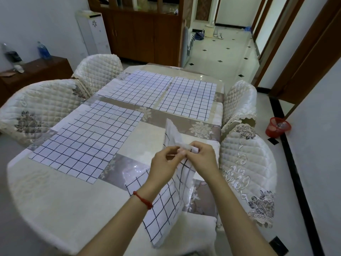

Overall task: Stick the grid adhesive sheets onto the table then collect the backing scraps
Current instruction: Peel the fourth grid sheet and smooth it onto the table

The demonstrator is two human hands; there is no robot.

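Three white grid adhesive sheets lie flat on the table [55, 200]: one near left [86, 139], one far middle [140, 87], one far right [188, 97]. A fourth grid sheet [162, 206] is held above the table's near right part, folded and partly upright, its white backing [172, 133] rising behind my fingers. My left hand [164, 163], with a red string on the wrist, pinches the sheet's top edge. My right hand [201, 157] pinches the same edge beside it, fingertips touching the left hand's.
Quilted chairs stand around the table: two on the left [42, 108], two on the right [247, 172]. A red basket [277, 127] sits on the floor at the right wall. A wooden cabinet [144, 34] and a low side table with bottles [36, 69] stand beyond.
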